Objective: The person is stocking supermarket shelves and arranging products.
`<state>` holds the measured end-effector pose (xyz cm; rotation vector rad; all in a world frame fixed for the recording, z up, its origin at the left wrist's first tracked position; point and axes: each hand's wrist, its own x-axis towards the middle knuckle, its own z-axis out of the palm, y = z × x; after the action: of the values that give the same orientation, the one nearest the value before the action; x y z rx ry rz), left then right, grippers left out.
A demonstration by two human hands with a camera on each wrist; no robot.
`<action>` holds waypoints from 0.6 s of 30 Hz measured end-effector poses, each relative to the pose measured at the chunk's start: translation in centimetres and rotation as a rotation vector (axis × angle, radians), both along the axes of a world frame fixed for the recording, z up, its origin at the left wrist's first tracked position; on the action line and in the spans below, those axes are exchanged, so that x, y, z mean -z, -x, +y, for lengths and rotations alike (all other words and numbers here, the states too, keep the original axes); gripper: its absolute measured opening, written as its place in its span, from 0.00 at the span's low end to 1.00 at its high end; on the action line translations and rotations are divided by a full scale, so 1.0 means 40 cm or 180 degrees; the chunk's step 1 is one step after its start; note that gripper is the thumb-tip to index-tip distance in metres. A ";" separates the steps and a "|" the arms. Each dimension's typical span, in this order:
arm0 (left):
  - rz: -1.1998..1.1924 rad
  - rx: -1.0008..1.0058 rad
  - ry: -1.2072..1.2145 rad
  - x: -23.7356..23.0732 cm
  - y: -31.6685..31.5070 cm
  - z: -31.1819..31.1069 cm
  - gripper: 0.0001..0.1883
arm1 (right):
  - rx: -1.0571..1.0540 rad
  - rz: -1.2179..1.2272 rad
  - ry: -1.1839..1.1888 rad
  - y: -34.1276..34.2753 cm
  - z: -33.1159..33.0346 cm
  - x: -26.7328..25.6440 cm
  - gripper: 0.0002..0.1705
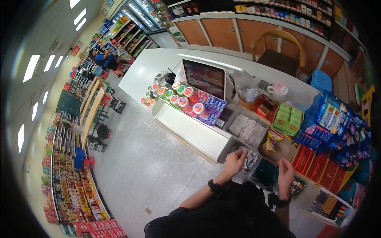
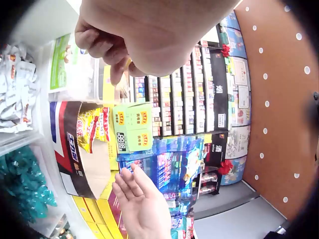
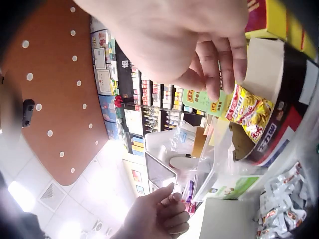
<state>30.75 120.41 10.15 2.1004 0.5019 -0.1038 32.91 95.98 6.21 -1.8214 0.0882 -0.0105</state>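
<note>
My left hand (image 1: 235,162) is over the clear bin of small white wrapped packets (image 1: 251,162), its fingers loosely curled. Nothing shows in its grasp. To its right, my right hand (image 1: 285,173) hovers above the counter beside an open carton (image 1: 286,149), with relaxed, slightly bent fingers. From the left wrist, that right hand's palm (image 2: 147,209) faces up and holds nothing. Yellow and red snack bags (image 3: 251,113) stand in the carton. A bin of teal wrapped packets (image 2: 30,181) lies between the hands, close to my body.
Green boxes (image 1: 287,119) and a blue display of packs (image 1: 335,115) stand behind the carton. Red boxes (image 1: 313,162) lie to the right. Along the counter are a monitor (image 1: 204,77) and lidded tubs (image 1: 182,101). Someone in blue (image 1: 104,60) is among the far shelves.
</note>
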 end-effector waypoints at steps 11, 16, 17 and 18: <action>0.0562 0.0728 0.0832 0.051 0.074 0.359 0.36 | 0.0260 0.0067 -0.0498 0.077 0.346 0.050 0.08; 0.0661 0.0427 0.1200 0.077 0.135 0.535 0.34 | 0.0123 0.0284 -0.0300 0.102 0.542 0.075 0.09; 0.0731 0.0356 0.1306 0.135 0.146 0.573 0.34 | -0.0045 0.0305 -0.0399 0.112 0.604 0.056 0.09; 0.0823 0.0307 0.1397 0.164 0.163 0.601 0.34 | -0.0183 0.0341 -0.0513 0.123 0.651 0.037 0.09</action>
<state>24.23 144.46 3.59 1.6858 0.4797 -0.5014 27.99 122.02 4.74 -1.6622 0.1090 0.1314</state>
